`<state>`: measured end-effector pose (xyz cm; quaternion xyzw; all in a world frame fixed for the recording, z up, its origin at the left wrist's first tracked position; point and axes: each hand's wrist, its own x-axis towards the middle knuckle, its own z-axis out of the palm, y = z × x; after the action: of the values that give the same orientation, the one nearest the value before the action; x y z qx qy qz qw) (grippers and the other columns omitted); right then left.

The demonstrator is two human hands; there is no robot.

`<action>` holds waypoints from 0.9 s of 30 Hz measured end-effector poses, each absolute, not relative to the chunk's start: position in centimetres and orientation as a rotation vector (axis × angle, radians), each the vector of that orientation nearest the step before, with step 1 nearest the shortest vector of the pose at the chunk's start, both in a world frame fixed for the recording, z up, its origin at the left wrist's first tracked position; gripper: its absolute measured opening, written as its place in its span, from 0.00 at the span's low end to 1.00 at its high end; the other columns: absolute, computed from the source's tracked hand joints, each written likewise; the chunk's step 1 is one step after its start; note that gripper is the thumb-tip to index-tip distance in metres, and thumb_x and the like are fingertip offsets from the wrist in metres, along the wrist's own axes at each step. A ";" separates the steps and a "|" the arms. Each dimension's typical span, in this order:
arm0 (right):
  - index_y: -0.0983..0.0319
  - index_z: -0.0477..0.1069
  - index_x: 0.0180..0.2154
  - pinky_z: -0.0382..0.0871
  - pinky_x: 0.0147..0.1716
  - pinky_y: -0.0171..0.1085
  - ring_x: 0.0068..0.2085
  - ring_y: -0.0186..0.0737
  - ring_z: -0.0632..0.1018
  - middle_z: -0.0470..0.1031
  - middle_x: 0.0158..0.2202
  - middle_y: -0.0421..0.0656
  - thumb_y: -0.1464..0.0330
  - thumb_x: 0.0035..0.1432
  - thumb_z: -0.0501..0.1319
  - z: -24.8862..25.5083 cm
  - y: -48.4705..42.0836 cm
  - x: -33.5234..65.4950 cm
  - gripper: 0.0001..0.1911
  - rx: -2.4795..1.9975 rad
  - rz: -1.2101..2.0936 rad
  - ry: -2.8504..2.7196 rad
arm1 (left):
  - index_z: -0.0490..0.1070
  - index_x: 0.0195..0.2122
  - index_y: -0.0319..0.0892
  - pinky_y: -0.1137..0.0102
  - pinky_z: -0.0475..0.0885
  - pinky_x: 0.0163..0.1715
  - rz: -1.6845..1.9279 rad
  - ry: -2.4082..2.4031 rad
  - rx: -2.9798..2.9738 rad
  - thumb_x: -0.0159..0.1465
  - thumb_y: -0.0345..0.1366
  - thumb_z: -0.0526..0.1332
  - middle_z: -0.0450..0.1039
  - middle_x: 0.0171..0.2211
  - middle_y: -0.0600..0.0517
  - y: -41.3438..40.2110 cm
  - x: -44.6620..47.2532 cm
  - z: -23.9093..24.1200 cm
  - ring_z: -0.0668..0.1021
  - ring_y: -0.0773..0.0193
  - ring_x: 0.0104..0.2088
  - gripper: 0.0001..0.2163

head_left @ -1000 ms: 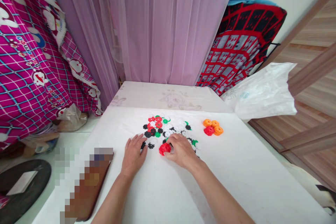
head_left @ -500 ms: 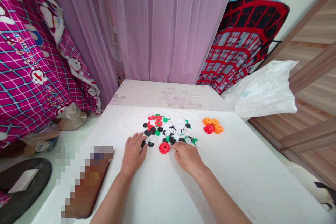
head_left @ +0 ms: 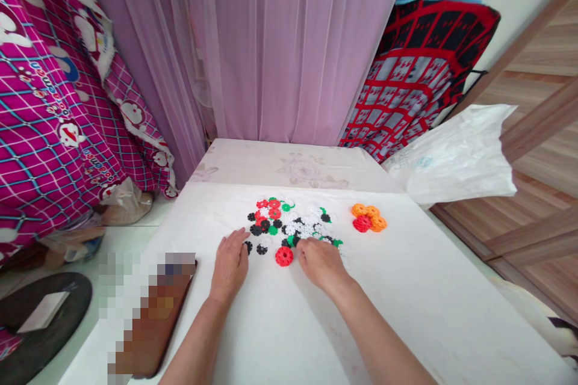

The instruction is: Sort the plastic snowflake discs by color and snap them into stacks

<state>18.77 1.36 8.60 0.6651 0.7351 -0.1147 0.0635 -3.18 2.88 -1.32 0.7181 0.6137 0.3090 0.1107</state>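
Observation:
A loose pile of plastic snowflake discs (head_left: 304,228) in white, black, green and red lies on the white cloth. My left hand (head_left: 230,261) rests at the pile's left edge, fingers stretched forward beside a black disc (head_left: 262,249); nothing shows in it. At the pile's near edge my right hand (head_left: 321,260) has its fingers curled, their tips at a black snowflake disc (head_left: 295,240) that they partly cover. A round red cluster of joined discs (head_left: 284,256) sits between the two hands.
Orange clusters (head_left: 372,216) and another red cluster (head_left: 362,224) lie together on the right of the table (head_left: 406,313). At the left edge is a brown, partly pixelated object (head_left: 156,337). A white plastic bag (head_left: 456,156) hangs over the right far side.
My right fingers have curled in more at the black disc. The left thumb has drawn in toward the fingers. The pile looks much the same.

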 end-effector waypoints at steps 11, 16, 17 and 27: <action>0.55 0.73 0.52 0.62 0.53 0.41 0.57 0.42 0.69 0.72 0.56 0.42 0.74 0.62 0.54 5.9 8.9 15.4 0.20 1.320 -0.254 2.954 | 0.65 0.61 0.49 0.44 0.55 0.62 0.646 1.799 2.275 0.68 0.41 0.49 0.65 0.62 0.49 2.5 -2.5 -0.2 0.63 0.48 0.65 0.21; 0.56 0.75 0.50 0.63 0.53 0.39 0.54 0.39 0.72 0.74 0.55 0.42 0.77 0.60 0.53 5.2 8.3 19.0 0.21 1.431 -0.319 2.948 | 0.68 0.59 0.48 0.44 0.55 0.62 0.646 1.808 2.275 0.68 0.42 0.48 0.66 0.61 0.49 2.4 -2.5 -0.1 0.63 0.48 0.64 0.20; 0.56 0.76 0.48 0.63 0.53 0.39 0.53 0.39 0.72 0.74 0.54 0.43 0.77 0.60 0.53 5.3 8.3 19.8 0.20 1.450 -0.323 2.945 | 0.68 0.58 0.48 0.44 0.55 0.62 0.643 1.809 2.271 0.68 0.41 0.49 0.66 0.62 0.49 2.4 -2.4 -0.1 0.63 0.48 0.64 0.20; 0.58 0.77 0.42 0.63 0.49 0.37 0.47 0.41 0.74 0.77 0.43 0.44 0.69 0.59 0.57 7.0 9.3 16.9 0.12 1.651 -0.213 2.772 | 0.68 0.57 0.45 0.47 0.57 0.62 0.760 1.827 2.211 0.68 0.38 0.49 0.69 0.60 0.47 2.6 -2.7 -0.4 0.67 0.52 0.63 0.19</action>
<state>16.90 9.35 7.02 0.5100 0.8564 -0.0657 -0.0456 -2.73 2.61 -0.41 0.7424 0.6133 0.2551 0.0872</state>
